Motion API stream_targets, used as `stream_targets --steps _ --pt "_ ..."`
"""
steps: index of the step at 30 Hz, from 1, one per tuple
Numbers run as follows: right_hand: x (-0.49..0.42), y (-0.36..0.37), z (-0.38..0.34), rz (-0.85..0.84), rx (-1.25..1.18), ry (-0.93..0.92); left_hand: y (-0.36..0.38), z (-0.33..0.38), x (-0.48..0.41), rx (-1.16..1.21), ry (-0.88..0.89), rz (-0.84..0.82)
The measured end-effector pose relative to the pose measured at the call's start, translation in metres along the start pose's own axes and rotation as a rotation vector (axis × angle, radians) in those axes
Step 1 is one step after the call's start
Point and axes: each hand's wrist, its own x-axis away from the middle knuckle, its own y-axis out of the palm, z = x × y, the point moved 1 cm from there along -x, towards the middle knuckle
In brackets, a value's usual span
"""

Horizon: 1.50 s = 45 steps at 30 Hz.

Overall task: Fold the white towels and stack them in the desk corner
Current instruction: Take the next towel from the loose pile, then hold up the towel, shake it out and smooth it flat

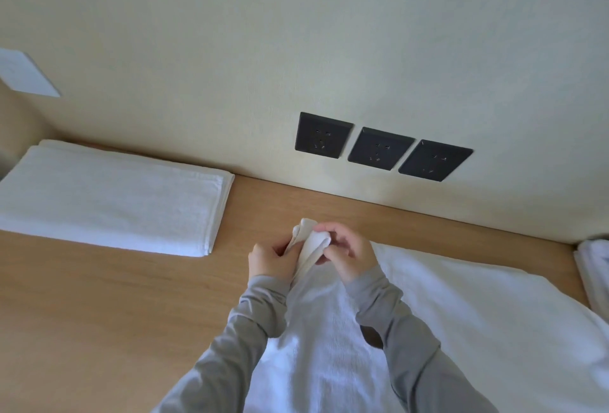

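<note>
Towel (461, 314) in work: lies loose over near right part of desk (99, 314), running off near edge, one end bunched & raised just above the wood. Pinched at that end by left hand (268, 259) & right hand (346, 251), fingers curled round the bunch from either side, prob. hunting for corners so edges can be matched before 1st fold. Held near middle of desk, prob. to leave room for laying flat. Folded pile (108, 198) sits in far left corner, tight to wall (329, 34), well apart from hands; looks like the stacking spot. Another towel (593, 274) at right edge, mostly cut off. Count: 2 hands; 3 lots of white cloth (1 held, 1 folded, 1 waiting); layers in pile too fine to count. 3 black sockets (379, 149) on wall, 1 pale plate (26, 73) far left.
</note>
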Motion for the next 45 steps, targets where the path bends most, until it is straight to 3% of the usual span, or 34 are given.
stream_targets --steps 3,8,11,15,19,24,32,36,41,43,45 --pt "0.001 -0.005 -0.013 -0.088 0.270 -0.088 -0.007 -0.002 0.007 0.044 0.063 0.006" --pt "0.006 -0.014 -0.029 -0.218 0.481 -0.201 -0.014 -0.003 0.011 0.165 0.065 0.021" --pt "0.015 -0.029 -0.039 -0.162 0.676 -0.363 -0.014 0.000 0.013 0.234 0.052 0.009" --pt "0.023 -0.043 -0.057 -0.012 0.647 -0.592 -0.018 0.005 0.015 0.251 0.082 -0.052" --pt "0.001 -0.017 -0.058 -0.182 0.563 -0.341 -0.020 0.008 0.026 0.249 0.178 -0.130" --pt "-0.008 -0.010 -0.053 -0.180 0.412 -0.251 -0.025 0.004 0.028 0.277 0.182 -0.171" --pt "-0.007 -0.023 -0.052 -0.271 0.340 -0.284 -0.026 0.016 0.033 0.329 0.197 -0.330" --pt "-0.003 -0.026 -0.045 -0.138 0.317 -0.312 -0.026 0.024 0.034 0.316 0.212 -0.381" --pt "0.021 -0.028 -0.043 0.082 0.258 -0.377 -0.021 0.025 0.032 0.299 0.095 -0.243" --pt "0.036 -0.035 -0.046 0.024 0.202 -0.366 -0.022 0.026 0.030 0.297 0.035 -0.167" --pt "0.050 -0.043 -0.055 -0.184 0.100 -0.289 -0.023 0.030 0.029 0.285 0.038 -0.170"
